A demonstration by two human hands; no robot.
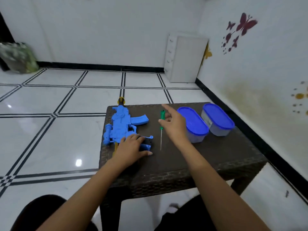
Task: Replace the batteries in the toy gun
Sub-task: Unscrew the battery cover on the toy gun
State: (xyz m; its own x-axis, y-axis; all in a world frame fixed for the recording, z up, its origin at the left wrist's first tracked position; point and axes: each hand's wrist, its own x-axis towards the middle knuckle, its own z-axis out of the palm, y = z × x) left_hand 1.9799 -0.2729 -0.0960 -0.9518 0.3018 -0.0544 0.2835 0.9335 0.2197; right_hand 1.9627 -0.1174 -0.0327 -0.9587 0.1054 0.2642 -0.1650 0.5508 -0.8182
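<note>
Flat left hand [131, 145] presses toy gun [120, 125] at table [208, 155] left, loose right hand [173, 124] hovers empty over green screwdriver [162, 120]; two lidded tubs [206, 124] right; battery swap apparently unstarted.

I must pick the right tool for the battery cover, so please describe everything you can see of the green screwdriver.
The screwdriver has a clear green handle, plastic by its look, and a long thin metal shaft. It lies flat on the dark woven table, handle away from the person and tip toward them, between the toy gun and the two blue-lidded tubs. The right hand is over the handle with fingers spread; whether it touches the handle cannot be told. The tip is too small to tell its type.
</note>
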